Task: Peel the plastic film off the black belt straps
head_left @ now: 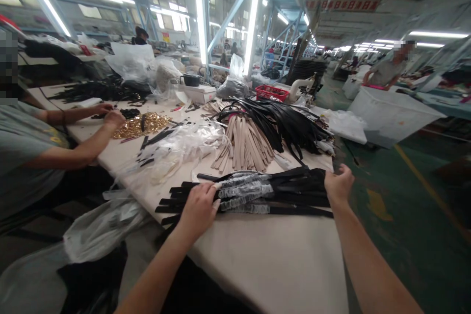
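A bundle of flat black straps [300, 184] lies across the front of the table, with crinkled clear plastic wrapping [245, 190] around its middle sections. My left hand [198, 208] is closed on the straps at the left edge of the wrapping, its fingers bent over them. At the bundle's right end, by the table edge, my right hand [339, 185] has its fingers curled round the strap ends; part of its grip is hidden. Just behind the bundle sit a fan of beige straps [245, 144] and a large heap of black straps [279, 120].
Loose clear plastic [184, 144] lies left of the beige straps. At left, a co-worker's hands [114, 117] work beside gold-coloured metal pieces [142, 125]. A red basket [271, 93] stands at the back. Past the right edge is a white bin [390, 113] with another person behind it.
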Available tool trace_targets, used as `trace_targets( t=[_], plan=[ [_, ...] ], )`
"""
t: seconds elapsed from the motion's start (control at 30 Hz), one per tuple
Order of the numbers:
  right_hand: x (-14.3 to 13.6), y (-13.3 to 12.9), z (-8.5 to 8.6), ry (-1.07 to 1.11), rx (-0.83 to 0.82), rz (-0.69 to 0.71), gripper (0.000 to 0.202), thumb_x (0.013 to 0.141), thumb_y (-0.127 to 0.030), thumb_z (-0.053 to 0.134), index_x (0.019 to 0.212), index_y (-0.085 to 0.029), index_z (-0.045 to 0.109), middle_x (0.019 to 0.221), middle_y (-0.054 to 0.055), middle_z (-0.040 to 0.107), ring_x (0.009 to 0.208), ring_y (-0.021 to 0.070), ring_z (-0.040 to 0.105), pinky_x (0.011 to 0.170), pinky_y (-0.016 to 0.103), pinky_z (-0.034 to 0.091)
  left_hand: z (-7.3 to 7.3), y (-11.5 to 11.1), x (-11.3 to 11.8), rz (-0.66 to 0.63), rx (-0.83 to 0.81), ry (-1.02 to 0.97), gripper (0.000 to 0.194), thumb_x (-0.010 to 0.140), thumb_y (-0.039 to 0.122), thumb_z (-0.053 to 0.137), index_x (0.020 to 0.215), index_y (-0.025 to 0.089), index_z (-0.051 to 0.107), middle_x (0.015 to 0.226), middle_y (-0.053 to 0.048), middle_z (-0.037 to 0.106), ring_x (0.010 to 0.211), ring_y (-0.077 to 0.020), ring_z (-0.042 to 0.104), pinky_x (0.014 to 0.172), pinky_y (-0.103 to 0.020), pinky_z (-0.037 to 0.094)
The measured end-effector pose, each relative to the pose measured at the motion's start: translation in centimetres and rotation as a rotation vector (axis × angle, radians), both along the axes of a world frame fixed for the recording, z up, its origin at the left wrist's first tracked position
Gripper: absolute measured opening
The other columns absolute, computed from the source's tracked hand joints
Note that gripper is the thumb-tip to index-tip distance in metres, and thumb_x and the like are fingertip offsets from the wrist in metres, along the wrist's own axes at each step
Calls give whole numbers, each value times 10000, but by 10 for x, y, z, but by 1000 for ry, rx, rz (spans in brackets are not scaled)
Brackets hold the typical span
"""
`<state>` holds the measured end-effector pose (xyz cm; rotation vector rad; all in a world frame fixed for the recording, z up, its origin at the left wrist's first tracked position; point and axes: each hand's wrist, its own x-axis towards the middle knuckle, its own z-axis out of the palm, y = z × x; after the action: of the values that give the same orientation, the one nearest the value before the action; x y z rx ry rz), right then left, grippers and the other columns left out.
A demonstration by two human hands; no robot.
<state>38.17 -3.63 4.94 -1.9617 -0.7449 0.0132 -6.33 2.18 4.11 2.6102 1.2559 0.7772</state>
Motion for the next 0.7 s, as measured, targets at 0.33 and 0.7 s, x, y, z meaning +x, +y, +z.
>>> trace_targets(
  t=[0.33,0.7],
  plan=[
    [-19,175,-15,-36,-373,292,274,959,-350,612,1159,-164,636,1183,76,652,1014,213,653,876,407,554,-84,-36,66,-106,107,-252,410,883,96,521,1273,211,569,1200,-127,628,1154,-289,555,1004,-465,436],
    [-31,223,-32,-59,-468,274,292,935,-311,647,1169,-138,627,1230,102,627,1088,238,623,940,456,517,-90,-36,59,-131,24,-290,546,719,30,542,1243,181,574,1199,-139,622,1171,-314,522,1022,-494,422]
  ],
)
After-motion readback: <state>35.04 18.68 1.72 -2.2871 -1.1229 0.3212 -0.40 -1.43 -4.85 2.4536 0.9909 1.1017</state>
